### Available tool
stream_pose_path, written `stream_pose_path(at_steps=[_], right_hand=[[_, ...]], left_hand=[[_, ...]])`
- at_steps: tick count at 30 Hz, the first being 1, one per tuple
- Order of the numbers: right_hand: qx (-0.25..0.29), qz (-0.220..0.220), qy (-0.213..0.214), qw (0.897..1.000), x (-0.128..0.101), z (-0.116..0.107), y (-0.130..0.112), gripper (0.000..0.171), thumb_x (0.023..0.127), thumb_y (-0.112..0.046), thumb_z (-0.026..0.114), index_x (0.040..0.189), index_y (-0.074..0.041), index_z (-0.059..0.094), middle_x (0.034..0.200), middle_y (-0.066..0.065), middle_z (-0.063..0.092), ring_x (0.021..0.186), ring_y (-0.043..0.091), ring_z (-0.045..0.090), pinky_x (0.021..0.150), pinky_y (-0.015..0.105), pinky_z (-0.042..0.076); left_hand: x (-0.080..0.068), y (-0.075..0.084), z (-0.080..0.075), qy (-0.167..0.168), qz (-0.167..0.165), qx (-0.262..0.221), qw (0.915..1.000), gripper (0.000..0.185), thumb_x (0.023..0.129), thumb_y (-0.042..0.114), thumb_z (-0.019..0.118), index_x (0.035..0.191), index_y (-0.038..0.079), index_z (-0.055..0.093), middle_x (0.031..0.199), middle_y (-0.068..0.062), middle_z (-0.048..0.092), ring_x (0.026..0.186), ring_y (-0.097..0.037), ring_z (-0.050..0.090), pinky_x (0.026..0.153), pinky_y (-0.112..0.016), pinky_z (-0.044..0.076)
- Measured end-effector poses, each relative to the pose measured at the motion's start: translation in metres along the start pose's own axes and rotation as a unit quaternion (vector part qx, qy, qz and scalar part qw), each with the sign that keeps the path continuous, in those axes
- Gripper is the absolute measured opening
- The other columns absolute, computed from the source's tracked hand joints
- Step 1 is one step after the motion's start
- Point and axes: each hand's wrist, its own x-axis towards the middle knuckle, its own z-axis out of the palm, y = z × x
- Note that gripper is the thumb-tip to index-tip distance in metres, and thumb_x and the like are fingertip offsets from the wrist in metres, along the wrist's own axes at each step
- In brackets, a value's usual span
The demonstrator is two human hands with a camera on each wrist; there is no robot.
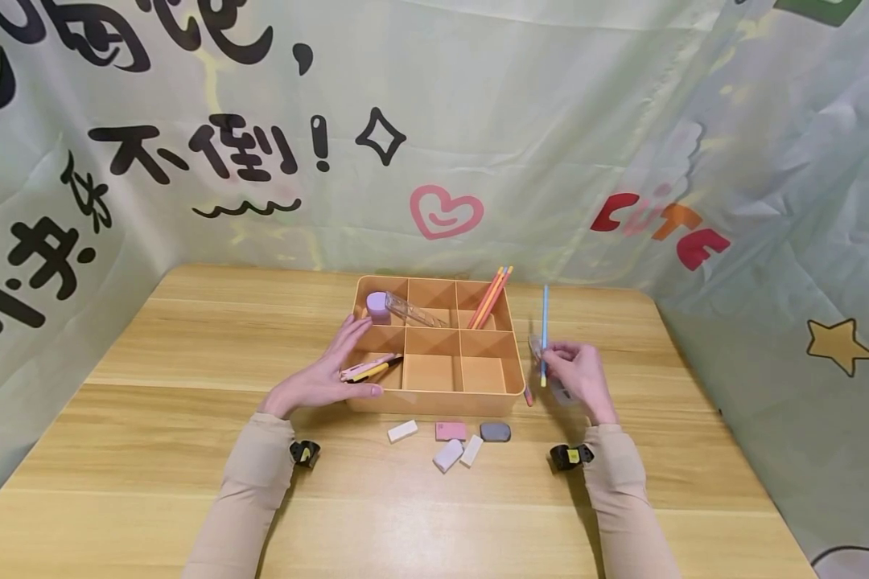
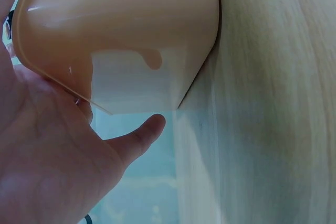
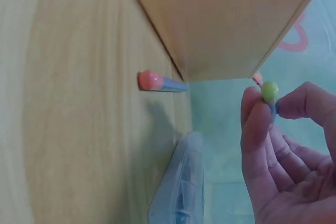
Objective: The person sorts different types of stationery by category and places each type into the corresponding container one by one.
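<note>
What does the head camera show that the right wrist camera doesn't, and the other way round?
Only the head view shows the left hand resting open against the organizer's left side, the erasers in front of the organizer, and the orange pencils leaning in a back compartment. Only the right wrist view shows the green tip on the blue pencil's end and a pink-tipped pencil lying by the organizer's corner. Both show the right hand pinching the blue pencil, the orange organizer and the wooden table.

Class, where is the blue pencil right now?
In the head view the blue pencil stands upright, pinched by the right hand, just right of the orange organizer tray.
</note>
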Motion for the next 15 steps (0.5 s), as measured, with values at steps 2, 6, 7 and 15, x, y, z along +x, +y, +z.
stream_pose_path(at_steps=[2, 6, 7, 15], right_hand=[[0.023, -0.002, -0.004, 1.000, -0.0010, -0.0004, -0.0009, 0.034, 0.096, -0.008, 0.060, 0.119, 0.017, 0.062, 0.093, 0.020, 0.077, 0.066, 0.002, 0.068, 0.066, 0.023, 0.061], [0.066, -0.006, 0.006, 0.998, -0.0013, 0.0007, -0.0017, 0.034, 0.096, -0.006, 0.059, 0.121, 0.018, 0.059, 0.090, 0.014, 0.078, 0.069, 0.007, 0.071, 0.066, 0.023, 0.061], [0.072, -0.008, 0.008, 0.997, -0.0011, 0.0008, -0.0017, 0.035, 0.096, -0.006, 0.059, 0.121, 0.018, 0.059, 0.087, 0.010, 0.078, 0.070, 0.008, 0.072, 0.066, 0.022, 0.061], [0.123, -0.027, 0.021, 0.992, -0.0003, 0.0023, -0.0024, 0.036, 0.100, -0.008, 0.057, 0.123, 0.020, 0.056, 0.073, -0.017, 0.071, 0.071, 0.004, 0.071, 0.064, 0.018, 0.058]], left_hand=[[0.0001, -0.0001, 0.0000, 0.000, 0.000, 0.000, 1.0000, 0.112, 0.085, 0.042, 0.079, 0.163, 0.016, 0.003, 0.170, -0.011, -0.018, 0.158, -0.033, -0.014, 0.118, -0.075, 0.011], [0.0003, -0.0004, 0.0000, 0.001, 0.002, 0.000, 1.0000, 0.113, 0.085, 0.042, 0.079, 0.163, 0.015, 0.003, 0.170, -0.012, -0.017, 0.158, -0.033, -0.015, 0.118, -0.075, 0.011], [0.0004, -0.0005, 0.0000, 0.001, 0.002, 0.000, 1.0000, 0.112, 0.085, 0.041, 0.079, 0.163, 0.015, 0.003, 0.170, -0.012, -0.017, 0.158, -0.033, -0.015, 0.118, -0.075, 0.011], [0.0005, -0.0006, -0.0001, 0.000, 0.002, 0.003, 1.0000, 0.113, 0.085, 0.042, 0.079, 0.163, 0.016, 0.003, 0.170, -0.011, -0.018, 0.158, -0.032, -0.015, 0.118, -0.075, 0.010]])
